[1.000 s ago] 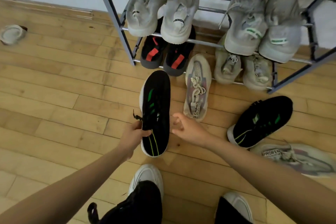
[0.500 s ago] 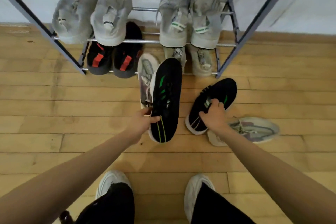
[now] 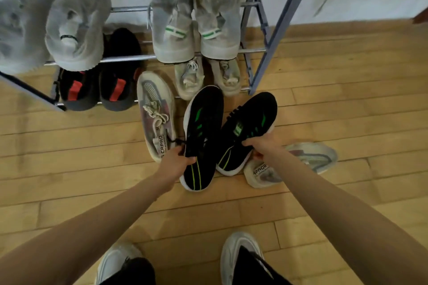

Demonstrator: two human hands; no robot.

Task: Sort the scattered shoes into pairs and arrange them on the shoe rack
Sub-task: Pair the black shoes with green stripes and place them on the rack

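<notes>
Evidently, the left hand (image 3: 177, 164) gripped the first black shoe (image 3: 205, 122) near its heel; the right hand (image 3: 262, 144) gripped the second black shoe (image 3: 252, 118) likewise. Both shoes sat between the hands, heels close together, toes pointing away towards the rack (image 3: 281, 28) directly ahead. The first's long axis ran straight at the rack; the second's slanted outward to the right and, in my judgement, would need turning parallel before shelving. One grey shoe (image 3: 155, 109) lay on the floor just outside the left hand, its mate (image 3: 317, 157) just outside the right.
</notes>
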